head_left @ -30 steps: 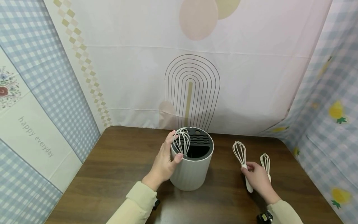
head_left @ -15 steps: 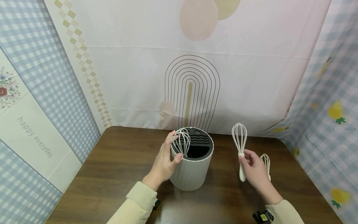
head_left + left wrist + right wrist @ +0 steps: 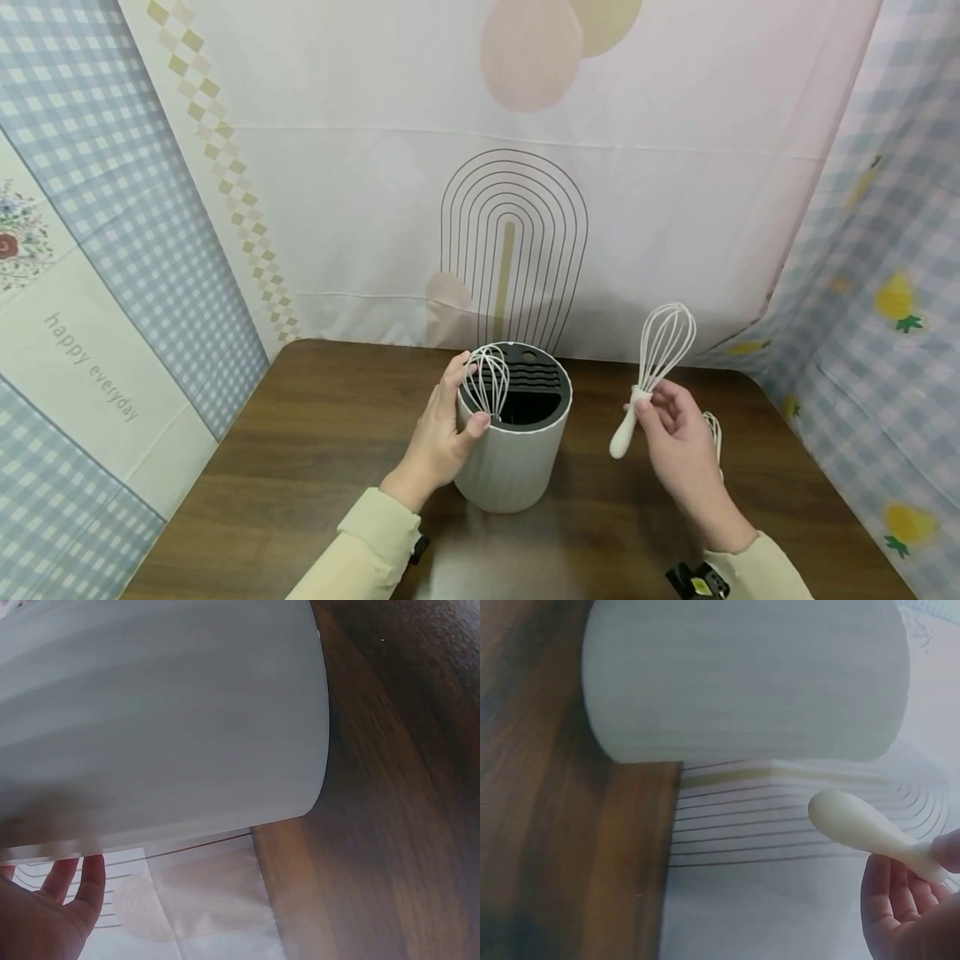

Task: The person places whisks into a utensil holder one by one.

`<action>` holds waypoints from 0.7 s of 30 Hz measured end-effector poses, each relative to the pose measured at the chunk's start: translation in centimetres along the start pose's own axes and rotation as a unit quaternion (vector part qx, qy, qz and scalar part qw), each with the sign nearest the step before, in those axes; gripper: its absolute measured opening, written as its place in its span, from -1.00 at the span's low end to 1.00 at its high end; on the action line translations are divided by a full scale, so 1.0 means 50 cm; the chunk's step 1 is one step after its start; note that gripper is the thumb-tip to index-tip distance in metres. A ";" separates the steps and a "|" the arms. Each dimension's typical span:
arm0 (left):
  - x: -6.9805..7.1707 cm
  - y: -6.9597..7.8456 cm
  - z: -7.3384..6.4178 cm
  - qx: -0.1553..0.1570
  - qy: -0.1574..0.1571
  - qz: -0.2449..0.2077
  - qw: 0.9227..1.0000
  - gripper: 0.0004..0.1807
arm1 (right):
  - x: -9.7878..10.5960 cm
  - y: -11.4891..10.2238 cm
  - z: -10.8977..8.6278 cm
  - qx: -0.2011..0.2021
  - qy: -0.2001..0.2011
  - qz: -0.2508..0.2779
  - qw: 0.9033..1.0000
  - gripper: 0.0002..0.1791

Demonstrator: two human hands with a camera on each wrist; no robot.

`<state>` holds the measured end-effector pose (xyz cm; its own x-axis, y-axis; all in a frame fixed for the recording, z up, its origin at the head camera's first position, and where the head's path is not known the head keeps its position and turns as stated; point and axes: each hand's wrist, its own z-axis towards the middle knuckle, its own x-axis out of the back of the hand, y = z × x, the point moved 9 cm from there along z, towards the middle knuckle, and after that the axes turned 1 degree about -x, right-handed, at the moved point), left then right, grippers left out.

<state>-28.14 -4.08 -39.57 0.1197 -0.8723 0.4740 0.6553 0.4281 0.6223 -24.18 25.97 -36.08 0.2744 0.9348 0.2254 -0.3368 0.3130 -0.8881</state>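
Observation:
A pale ribbed utensil holder [image 3: 510, 475] with a black slotted top stands on the table. My left hand [image 3: 435, 433] holds its left side near the rim, thumb in front and fingers behind; the left wrist view shows fingertips [image 3: 91, 881] against its wall. One whisk [image 3: 487, 379] stands in the holder, wire head up, handle hidden inside. To the right, my right hand [image 3: 682, 442] pinches a second white whisk [image 3: 666, 342] at the top of its handle, tilted, wires up and handle [image 3: 855, 821] pointing down-left, above the table. A third whisk [image 3: 715, 433] lies partly hidden behind that hand.
The brown wooden table [image 3: 337, 442] has its back edge against a white printed cloth [image 3: 360, 208]. Blue checked cloths hang at the left [image 3: 180, 275] and right [image 3: 847, 333].
My right hand has raised the second whisk off the table, and its handle has swung from lower right to lower left. The left hand and the holder have stayed in place.

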 end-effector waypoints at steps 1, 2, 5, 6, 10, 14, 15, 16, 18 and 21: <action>0.000 0.000 0.000 0.000 0.000 0.000 1.000 -0.20 | -0.003 -0.013 -0.001 0.011 0.000 0.015 1.000 -0.64; -0.001 -0.001 0.000 0.000 0.000 0.000 1.000 -0.20 | -0.007 -0.025 -0.003 0.023 -0.001 0.026 0.999 -0.64; -0.002 0.000 0.000 -0.001 0.001 -0.001 1.000 -0.20 | -0.014 -0.055 -0.005 0.055 -0.001 0.053 0.997 -0.64; -0.002 0.000 0.000 -0.002 0.001 -0.001 1.000 -0.20 | -0.015 -0.062 -0.006 0.061 0.000 0.060 0.996 -0.63; -0.003 0.002 0.000 -0.002 -0.001 -0.003 1.000 -0.21 | -0.016 -0.088 -0.005 0.094 0.008 0.094 0.991 -0.60; -0.003 0.005 -0.001 -0.001 0.000 -0.001 1.000 -0.19 | -0.019 -0.113 -0.003 0.124 0.023 0.162 0.979 -0.55; -0.002 0.006 -0.002 -0.002 0.001 -0.002 1.000 -0.19 | -0.021 -0.118 -0.003 0.130 0.027 0.183 0.974 -0.52; -0.002 0.007 -0.002 -0.003 0.002 -0.001 1.000 -0.19 | -0.023 -0.123 -0.003 0.134 0.032 0.200 0.970 -0.50; -0.001 0.010 -0.003 -0.008 0.005 -0.002 1.000 -0.20 | -0.026 -0.132 -0.004 0.141 0.046 0.221 0.964 -0.47; 0.000 0.013 -0.003 -0.012 0.007 -0.002 1.000 -0.20 | -0.037 -0.147 -0.005 0.158 0.052 0.239 0.957 -0.43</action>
<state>-27.60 -3.86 -39.26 0.1273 -0.8773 0.4627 0.6729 0.4191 0.6095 -21.98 21.90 -30.07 0.1044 0.9673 -0.2312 -0.6966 -0.0948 -0.7112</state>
